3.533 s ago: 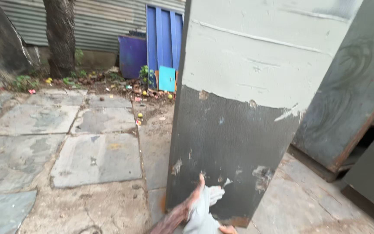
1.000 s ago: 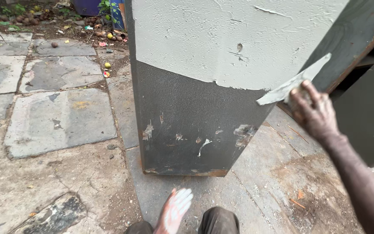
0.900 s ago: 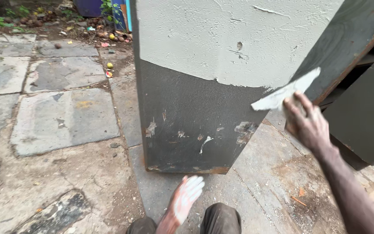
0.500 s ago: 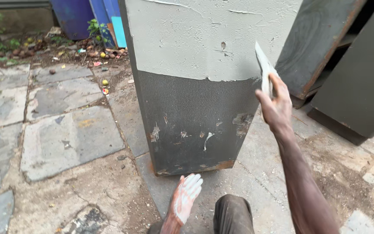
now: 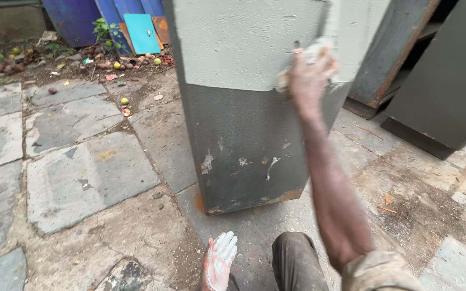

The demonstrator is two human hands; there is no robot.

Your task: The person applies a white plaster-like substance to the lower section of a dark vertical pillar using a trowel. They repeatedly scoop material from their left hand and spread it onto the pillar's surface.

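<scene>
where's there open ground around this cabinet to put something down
Free: the stone slabs left of the grey cabinet, and the concrete between the cabinet and dark panels. Crowded: fruit litter by the blue boards.

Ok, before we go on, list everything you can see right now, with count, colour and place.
cabinet: one, pale grey filler on top, dark grey below, standing at centre
scraper blade: one, pale, against the cabinet's right edge
metal panels: at least two, dark grey, leaning at right
paving slabs: several, grey, left ground
blue boards: a few, blue and turquoise, top left
fallen fruit: several, yellow-green, near the boards
knee: one, dark trousers, bottom centre
left hand: one, smeared white, open, low at bottom centre
right hand: one, raised, gripping the scraper blade on the cabinet
</scene>
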